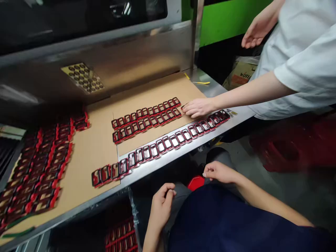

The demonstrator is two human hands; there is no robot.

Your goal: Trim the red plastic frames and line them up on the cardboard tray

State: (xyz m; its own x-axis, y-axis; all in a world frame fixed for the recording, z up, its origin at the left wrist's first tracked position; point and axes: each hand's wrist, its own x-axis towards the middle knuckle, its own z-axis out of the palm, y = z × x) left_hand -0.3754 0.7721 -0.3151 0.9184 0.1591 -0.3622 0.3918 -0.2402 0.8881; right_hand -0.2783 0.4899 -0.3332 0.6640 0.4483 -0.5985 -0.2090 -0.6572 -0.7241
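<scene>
My left hand [162,203] is above my left thigh, below the table edge, its fingers curled and the thumb near the index finger; nothing shows in it. My right hand [219,172] rests by my right knee with its fingers curled in, and whatever it might hold is hidden. Nearest to both hands is a long row of black and red frames [167,142] along the metal front edge of the table [157,160]. Behind that row, two shorter rows of similar frames [147,122] lie on brown cardboard [101,147].
Another person's hand [198,107] reaches over the table from the right, at the end of the shorter rows. Stacked red and black frames [39,168] cover the left side. A sheet of round stickers [83,77] is on the metal back panel. A yellow tool [201,83] lies at the back.
</scene>
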